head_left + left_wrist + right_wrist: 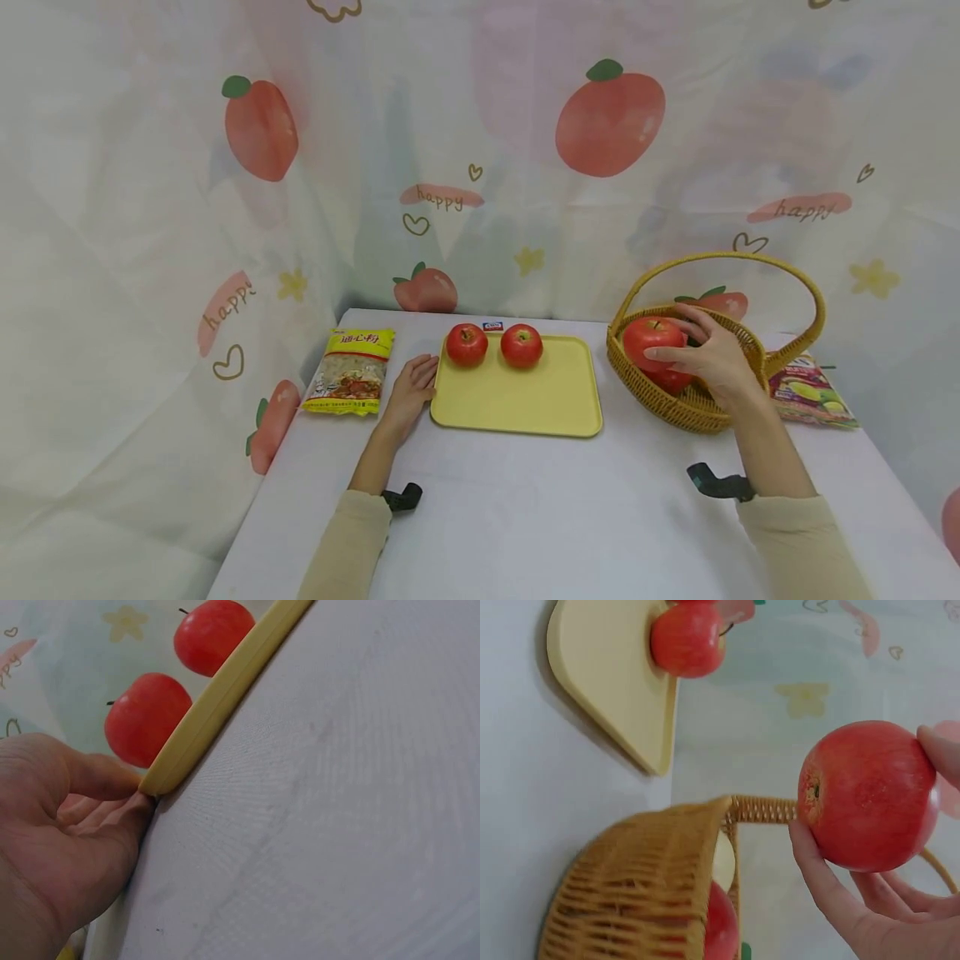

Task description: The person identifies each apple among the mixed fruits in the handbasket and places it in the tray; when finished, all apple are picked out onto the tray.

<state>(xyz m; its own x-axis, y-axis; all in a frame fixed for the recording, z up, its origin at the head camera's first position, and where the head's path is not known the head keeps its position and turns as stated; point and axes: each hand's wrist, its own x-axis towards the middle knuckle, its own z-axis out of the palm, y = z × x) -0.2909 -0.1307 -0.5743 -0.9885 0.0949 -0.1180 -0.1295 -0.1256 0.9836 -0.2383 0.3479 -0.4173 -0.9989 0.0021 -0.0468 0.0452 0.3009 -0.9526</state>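
At the yellow tray [517, 400], my left hand [411, 392] pinches the left edge, thumb at the rim and fingers low beside it; the left wrist view shows this contact at the tray corner [169, 771]. Two red apples, one left [467, 345] and one right [521, 346], sit along the tray's far side. Over the wicker basket [693, 415], my right hand [712, 354] grips another red apple [870, 796] between thumb and fingers. Below it, a further red apple [670, 381] lies inside the basket, partly covered.
A yellow noodle packet [351, 372] lies left of the tray. Behind the basket's right side is a purple fruit packet [813, 392], partly hidden. The basket's tall handle [813, 300] arches above it. A pale round thing [723, 862] shows inside the basket. Printed cloth hangs behind the white table.
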